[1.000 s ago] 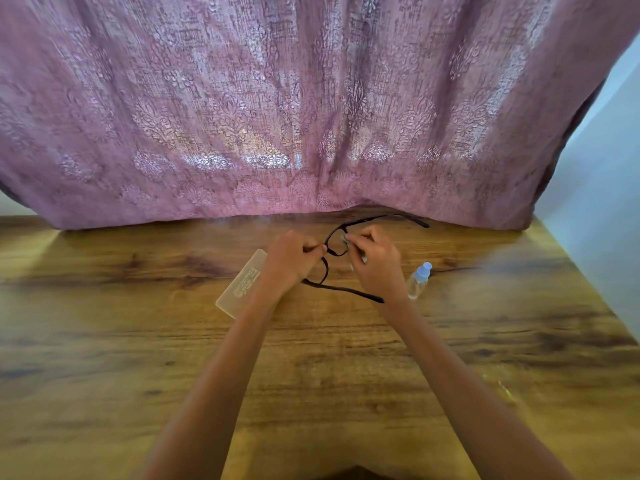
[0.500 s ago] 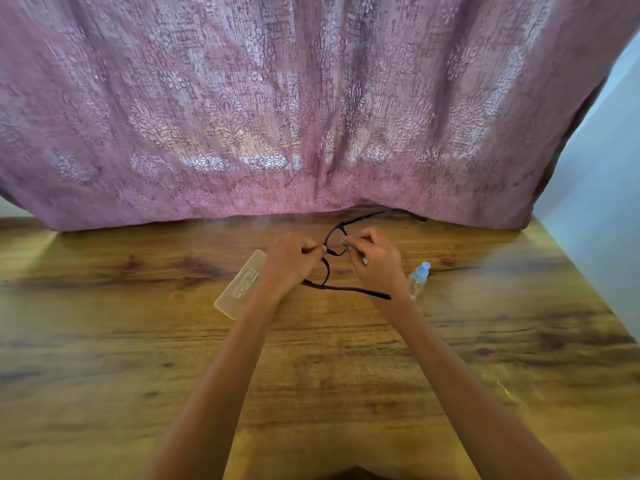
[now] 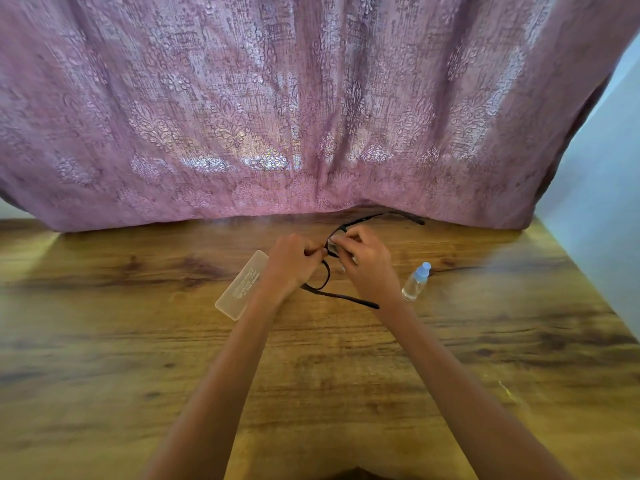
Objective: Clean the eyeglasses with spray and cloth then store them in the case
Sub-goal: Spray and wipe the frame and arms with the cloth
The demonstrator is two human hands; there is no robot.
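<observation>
Fingertips (image 3: 337,241) of the right hand (image 3: 367,268) pinch a small pale cloth (image 3: 335,244) against one lens of the black-framed eyeglasses (image 3: 327,271), thumb and forefinger pressed together over it. Most of the cloth is hidden in the grip, so its full shape cannot be told. The left hand (image 3: 292,263) is closed around the frame's other side, fingers curled in and gripping it near the bridge. The glasses are held just above the wooden table (image 3: 104,358), both temple arms unfolded: one reaches away toward the pink patterned curtain (image 3: 311,98), the other runs back under the right wrist. A translucent case (image 3: 242,285) lies flat on the table just left of the left hand, partly covered by it. A small clear spray bottle (image 3: 416,282) with a pale blue cap lies tilted on the table just right of the right wrist.
</observation>
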